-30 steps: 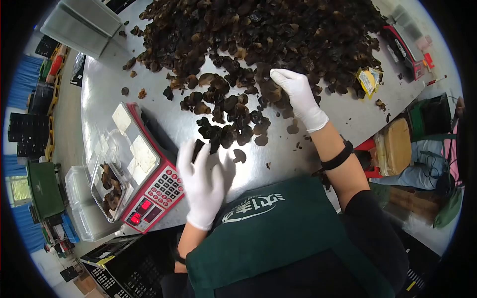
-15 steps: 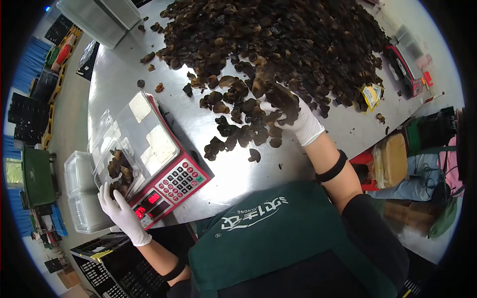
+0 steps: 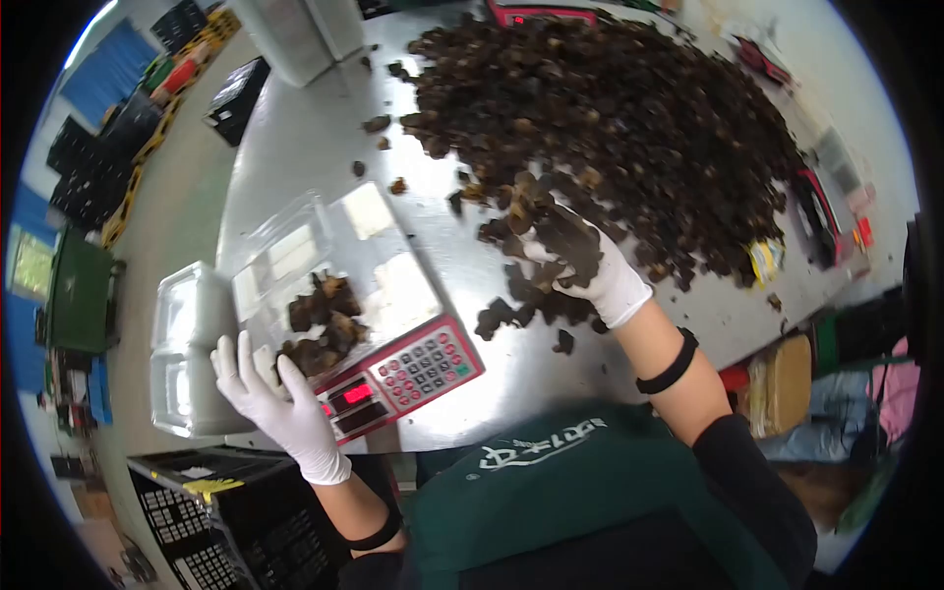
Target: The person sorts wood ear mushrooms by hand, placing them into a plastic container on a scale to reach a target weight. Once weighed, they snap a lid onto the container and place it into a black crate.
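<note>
My right hand (image 3: 595, 270), in a white glove, is closed around a clump of dark brown wood ear mushrooms (image 3: 565, 241) at the near edge of a large heap. My left hand (image 3: 280, 408), also gloved, has its fingers spread beside a clear plastic box (image 3: 285, 241) and holds nothing. More wood ear pieces (image 3: 329, 339) lie in that box. Under it is a red and silver digital scale (image 3: 418, 379) with lit red digits, too blurred to read. Loose pieces (image 3: 506, 315) lie just below my right hand.
The big wood ear heap (image 3: 629, 108) covers the back of the metal table (image 3: 295, 138). Stacked clear containers (image 3: 187, 388) stand at the left edge, above a black crate (image 3: 256, 531). Other scales (image 3: 821, 216) and a yellow packet (image 3: 767, 261) are beside the heap.
The view has shifted, so the scale appears further right. My left hand has come off the box's edge and its fingers have spread. My right hand still grips mushrooms.
</note>
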### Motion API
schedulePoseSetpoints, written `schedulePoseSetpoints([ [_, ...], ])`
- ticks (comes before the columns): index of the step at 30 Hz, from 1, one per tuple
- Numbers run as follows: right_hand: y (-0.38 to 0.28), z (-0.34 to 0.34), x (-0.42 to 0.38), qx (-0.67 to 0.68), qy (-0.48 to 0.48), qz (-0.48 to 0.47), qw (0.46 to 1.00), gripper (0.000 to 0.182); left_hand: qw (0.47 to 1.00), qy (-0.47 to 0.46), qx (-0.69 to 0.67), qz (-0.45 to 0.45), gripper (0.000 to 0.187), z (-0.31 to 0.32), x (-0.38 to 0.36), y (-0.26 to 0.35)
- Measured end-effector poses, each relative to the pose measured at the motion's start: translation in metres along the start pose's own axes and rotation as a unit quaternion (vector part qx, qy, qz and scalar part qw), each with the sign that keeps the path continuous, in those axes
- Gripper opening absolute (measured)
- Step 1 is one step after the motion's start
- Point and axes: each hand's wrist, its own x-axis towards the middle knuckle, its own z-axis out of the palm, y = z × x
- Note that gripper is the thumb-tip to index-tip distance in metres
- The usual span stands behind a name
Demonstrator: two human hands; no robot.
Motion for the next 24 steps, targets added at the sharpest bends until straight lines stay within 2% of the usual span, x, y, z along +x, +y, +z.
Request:
schedulePoseSetpoints([
  [1, 0.006, 0.022, 0.008, -0.081, 0.093, -0.006, 0.992, 0.029, 0.999, 0.001, 0.034, 0.003, 0.044, -0.003, 0.002, -0.012],
  [3, 0.011, 0.040, 0.040, -0.026, -0.009, 0.044, 0.999, 0.032, 1.000, -0.001, 0.015, -0.028, 0.044, -0.005, 0.002, -0.027],
  [4, 0.013, 0.086, 0.037, -0.170, -0.056, -0.015, 0.984, 0.039, 0.999, -0.006, -0.021, -0.043, 0.045, -0.005, 0.001, -0.034],
  [5, 0.015, 0.102, 0.047, -0.257, -0.121, -0.010, 0.959, 0.046, 0.995, -0.015, -0.072, -0.068, 0.045, -0.004, -0.002, -0.039],
  [6, 0.025, 0.122, 0.062, -0.238, -0.133, 0.004, 0.962, 0.049, 0.975, -0.007, -0.190, -0.115, 0.045, 0.000, -0.004, -0.038],
  [7, 0.034, 0.140, 0.073, -0.219, -0.139, 0.019, 0.965, 0.051, 0.975, -0.019, -0.189, -0.117, 0.047, -0.002, -0.003, -0.034],
  [8, 0.034, 0.156, 0.074, -0.244, -0.153, 0.090, 0.953, 0.043, 0.967, -0.017, -0.212, -0.139, 0.048, -0.001, -0.005, -0.035],
  [9, 0.050, 0.175, 0.082, -0.349, -0.167, 0.020, 0.922, 0.036, 0.958, -0.017, -0.238, -0.161, 0.049, 0.000, -0.007, -0.037],
  [11, 0.088, 0.186, 0.105, -0.512, -0.215, -0.150, 0.818, 0.036, 0.947, -0.013, -0.264, -0.183, 0.050, 0.002, -0.007, -0.040],
  [12, 0.108, 0.189, 0.109, -0.527, -0.210, -0.107, 0.817, 0.037, 0.955, -0.001, -0.252, -0.154, 0.051, 0.003, -0.005, -0.040],
  [15, 0.151, 0.184, 0.122, -0.675, -0.315, -0.259, 0.614, 0.029, 0.961, -0.010, -0.245, -0.127, 0.050, 0.004, -0.002, -0.039],
  [16, 0.151, 0.180, 0.118, -0.723, -0.334, -0.248, 0.552, 0.030, 0.953, -0.033, -0.268, -0.140, 0.050, 0.006, -0.005, -0.044],
  [17, 0.151, 0.180, 0.116, -0.723, -0.334, -0.244, 0.553, 0.030, 0.965, -0.047, -0.229, -0.115, 0.051, 0.005, -0.002, -0.043],
  [19, 0.148, 0.177, 0.112, -0.614, -0.316, -0.200, 0.695, 0.034, 0.965, -0.058, -0.225, -0.118, 0.051, 0.008, -0.004, -0.048],
  [20, 0.135, 0.181, 0.109, -0.610, -0.308, -0.175, 0.709, 0.035, 0.965, -0.063, -0.226, -0.120, 0.051, 0.009, -0.006, -0.050],
  [21, 0.113, 0.196, 0.096, -0.564, -0.260, -0.041, 0.783, 0.033, 0.959, -0.049, -0.247, -0.132, 0.051, 0.010, -0.007, -0.052],
  [23, 0.091, 0.189, 0.095, -0.528, -0.204, -0.006, 0.824, 0.034, 0.950, -0.031, -0.270, -0.152, 0.050, 0.013, -0.010, -0.054],
  [24, 0.082, 0.183, 0.094, -0.537, -0.174, -0.029, 0.825, 0.034, 0.952, -0.032, -0.262, -0.154, 0.050, 0.012, -0.010, -0.055],
])
